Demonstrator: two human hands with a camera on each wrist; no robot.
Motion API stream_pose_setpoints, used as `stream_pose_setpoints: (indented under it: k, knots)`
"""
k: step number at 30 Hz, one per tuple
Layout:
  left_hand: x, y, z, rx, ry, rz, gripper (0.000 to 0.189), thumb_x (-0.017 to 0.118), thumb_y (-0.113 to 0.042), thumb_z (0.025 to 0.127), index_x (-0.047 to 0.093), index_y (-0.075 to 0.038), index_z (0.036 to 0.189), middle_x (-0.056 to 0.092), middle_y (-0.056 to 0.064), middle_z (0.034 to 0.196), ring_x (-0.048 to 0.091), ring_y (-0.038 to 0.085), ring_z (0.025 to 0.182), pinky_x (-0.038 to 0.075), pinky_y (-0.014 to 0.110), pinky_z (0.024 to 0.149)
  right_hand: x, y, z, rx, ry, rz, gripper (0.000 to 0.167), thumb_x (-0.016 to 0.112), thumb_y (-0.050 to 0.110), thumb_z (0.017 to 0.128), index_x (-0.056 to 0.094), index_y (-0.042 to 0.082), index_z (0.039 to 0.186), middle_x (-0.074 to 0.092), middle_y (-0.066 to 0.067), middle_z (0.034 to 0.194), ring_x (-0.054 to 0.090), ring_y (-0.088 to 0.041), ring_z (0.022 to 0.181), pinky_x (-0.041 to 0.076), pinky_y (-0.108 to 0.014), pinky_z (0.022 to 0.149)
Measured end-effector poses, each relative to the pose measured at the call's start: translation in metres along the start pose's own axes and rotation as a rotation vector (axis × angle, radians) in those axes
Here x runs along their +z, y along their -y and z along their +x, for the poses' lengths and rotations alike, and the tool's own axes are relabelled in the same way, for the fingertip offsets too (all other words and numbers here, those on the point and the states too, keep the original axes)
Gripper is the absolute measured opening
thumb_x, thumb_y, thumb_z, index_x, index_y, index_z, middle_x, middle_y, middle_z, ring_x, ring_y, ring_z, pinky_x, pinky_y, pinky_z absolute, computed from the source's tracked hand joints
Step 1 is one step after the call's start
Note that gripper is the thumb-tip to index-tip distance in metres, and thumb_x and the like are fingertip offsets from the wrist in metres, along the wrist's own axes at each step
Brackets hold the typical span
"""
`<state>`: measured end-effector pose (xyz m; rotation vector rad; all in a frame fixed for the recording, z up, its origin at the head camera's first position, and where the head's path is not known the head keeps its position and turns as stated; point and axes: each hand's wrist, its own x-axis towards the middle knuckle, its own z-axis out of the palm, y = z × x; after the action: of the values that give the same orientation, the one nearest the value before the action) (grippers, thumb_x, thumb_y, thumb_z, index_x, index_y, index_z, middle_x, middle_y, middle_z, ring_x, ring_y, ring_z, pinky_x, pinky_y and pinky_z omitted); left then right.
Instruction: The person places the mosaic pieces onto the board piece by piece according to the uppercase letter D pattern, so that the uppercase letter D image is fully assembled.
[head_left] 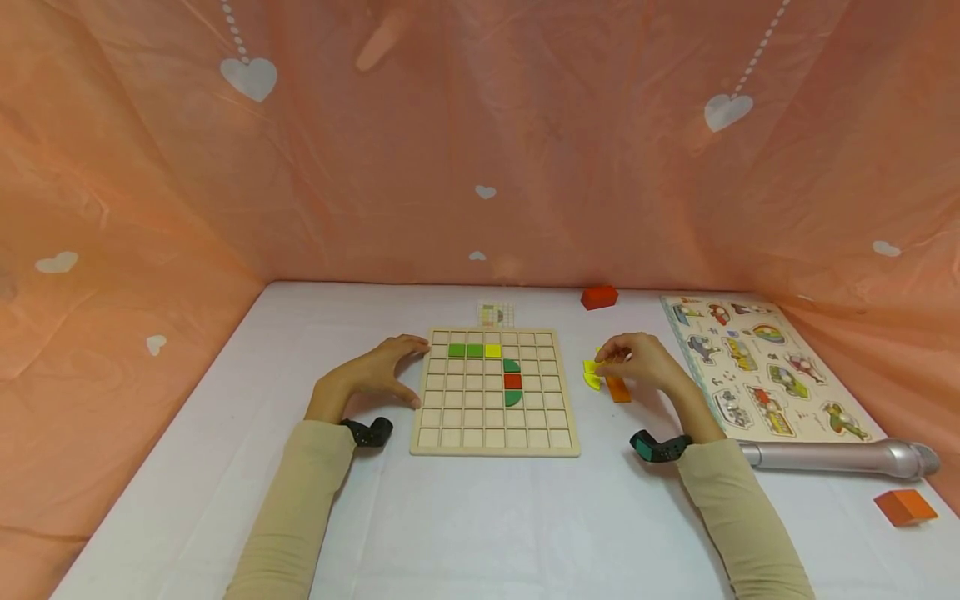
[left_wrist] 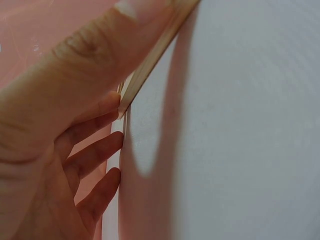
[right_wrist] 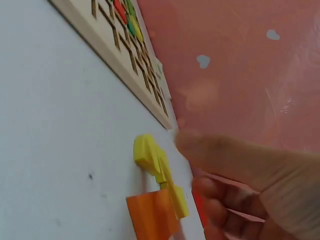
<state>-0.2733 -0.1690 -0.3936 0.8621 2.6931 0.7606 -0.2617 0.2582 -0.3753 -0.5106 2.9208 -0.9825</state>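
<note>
My left hand [head_left: 378, 371] is at the left edge of a wooden grid board [head_left: 495, 451], thumb and fingers spread along its side. In the left wrist view the thumb [left_wrist: 85, 55] lies against the wooden rim. Right of the board, my right hand [head_left: 641, 360] is bent down over several yellow blocks [head_left: 592, 381] beside an orange block [head_left: 618, 389]. In the right wrist view, its thumb [right_wrist: 215, 150] is close to the yellow blocks [right_wrist: 146, 154]; what its fingertips hold, I cannot tell. Green squares [head_left: 466, 351], a yellow square [head_left: 492, 351], a red square [head_left: 512, 381] and green rounded pieces [head_left: 512, 398] sit in the board.
A small pattern card [head_left: 496, 314] lies behind the board. Farther back is a red block [head_left: 599, 297]. To the right are a picture puzzle board [head_left: 757, 367], a silver microphone [head_left: 832, 457] and another orange block [head_left: 906, 507]. Pink curtains [head_left: 480, 142] enclose the table.
</note>
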Motion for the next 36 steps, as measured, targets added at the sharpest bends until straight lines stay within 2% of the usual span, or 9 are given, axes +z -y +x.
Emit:
stream_pose_setpoints:
  k: [3, 7, 13, 15, 18, 22, 27, 31, 36]
  knots:
    - [0.001, 0.001, 0.000, 0.003, -0.003, 0.007, 0.095, 0.086, -0.031, 0.062, 0.039, 0.001, 0.138, 0.035, 0.018, 0.144, 0.025, 0.035, 0.135, 0.021, 0.049, 0.112, 0.002, -0.002, 0.000, 0.021, 0.064, -0.031, 0.024, 0.082, 0.022, 0.070, 0.067, 0.007, 0.081, 0.061, -0.001, 0.074, 0.050, -0.017, 0.070, 0.044, -0.027, 0.063]
    - [0.001, 0.001, 0.001, 0.005, -0.004, 0.010, 0.095, 0.086, -0.032, 0.063, 0.039, 0.001, 0.138, 0.035, 0.018, 0.144, 0.026, 0.035, 0.135, 0.021, 0.049, 0.112, 0.006, -0.004, 0.001, 0.020, 0.100, -0.065, 0.028, 0.085, 0.026, 0.065, 0.067, 0.008, 0.078, 0.059, 0.001, 0.070, 0.051, -0.015, 0.067, 0.044, -0.026, 0.062]
    - [-0.002, -0.002, 0.000, -0.002, 0.005, 0.011, 0.094, 0.085, -0.031, 0.063, 0.039, 0.001, 0.138, 0.034, 0.017, 0.145, 0.025, 0.034, 0.136, 0.020, 0.048, 0.112, 0.009, -0.004, 0.002, -0.094, 0.163, -0.015, 0.017, 0.077, 0.008, 0.074, 0.071, 0.005, 0.089, 0.067, -0.003, 0.086, 0.059, -0.017, 0.081, 0.051, -0.030, 0.074]
    - [-0.003, -0.003, 0.000, -0.005, 0.007, 0.008, 0.094, 0.085, -0.031, 0.063, 0.039, 0.001, 0.139, 0.034, 0.017, 0.145, 0.024, 0.034, 0.136, 0.020, 0.048, 0.113, 0.009, -0.004, 0.002, -0.136, 0.191, 0.006, 0.020, 0.072, 0.002, 0.076, 0.069, 0.003, 0.096, 0.066, -0.005, 0.092, 0.058, -0.019, 0.085, 0.051, -0.030, 0.076]
    - [-0.002, -0.003, -0.001, -0.008, 0.009, 0.006, 0.095, 0.085, -0.031, 0.063, 0.039, 0.001, 0.139, 0.034, 0.017, 0.145, 0.024, 0.034, 0.136, 0.020, 0.048, 0.113, 0.011, -0.003, 0.002, -0.157, 0.206, 0.011, 0.025, 0.073, 0.002, 0.077, 0.067, 0.002, 0.102, 0.063, -0.005, 0.092, 0.053, -0.019, 0.084, 0.048, -0.029, 0.074]
    - [-0.002, -0.002, -0.001, -0.004, 0.007, 0.001, 0.095, 0.086, -0.030, 0.063, 0.038, 0.001, 0.139, 0.034, 0.018, 0.145, 0.025, 0.034, 0.136, 0.020, 0.048, 0.113, 0.015, -0.004, 0.004, -0.149, 0.184, 0.000, 0.025, 0.076, 0.011, 0.076, 0.067, 0.003, 0.099, 0.063, -0.004, 0.092, 0.056, -0.019, 0.084, 0.049, -0.029, 0.074]
    - [-0.001, -0.002, 0.000, 0.001, 0.008, 0.006, 0.095, 0.085, -0.031, 0.063, 0.038, 0.001, 0.139, 0.034, 0.018, 0.145, 0.025, 0.035, 0.136, 0.020, 0.049, 0.112, 0.019, 0.001, 0.003, -0.164, 0.145, -0.002, 0.019, 0.075, 0.010, 0.077, 0.070, 0.006, 0.095, 0.067, -0.005, 0.097, 0.060, -0.018, 0.087, 0.051, -0.031, 0.078]
    - [-0.002, -0.003, -0.001, -0.004, 0.010, 0.001, 0.095, 0.085, -0.031, 0.063, 0.039, 0.001, 0.139, 0.034, 0.018, 0.145, 0.024, 0.035, 0.136, 0.020, 0.049, 0.112, 0.024, 0.015, 0.004, -0.238, 0.072, 0.044, 0.022, 0.076, 0.008, 0.076, 0.070, 0.006, 0.097, 0.066, -0.003, 0.094, 0.057, -0.016, 0.084, 0.051, -0.029, 0.074]
    - [-0.002, -0.005, -0.002, -0.003, 0.008, -0.005, 0.095, 0.085, -0.031, 0.063, 0.038, 0.001, 0.139, 0.034, 0.018, 0.145, 0.024, 0.035, 0.136, 0.020, 0.049, 0.112, 0.040, 0.041, 0.007, -0.377, 0.009, 0.107, 0.023, 0.076, 0.004, 0.075, 0.070, 0.002, 0.096, 0.065, -0.003, 0.089, 0.057, -0.017, 0.080, 0.052, -0.029, 0.070]
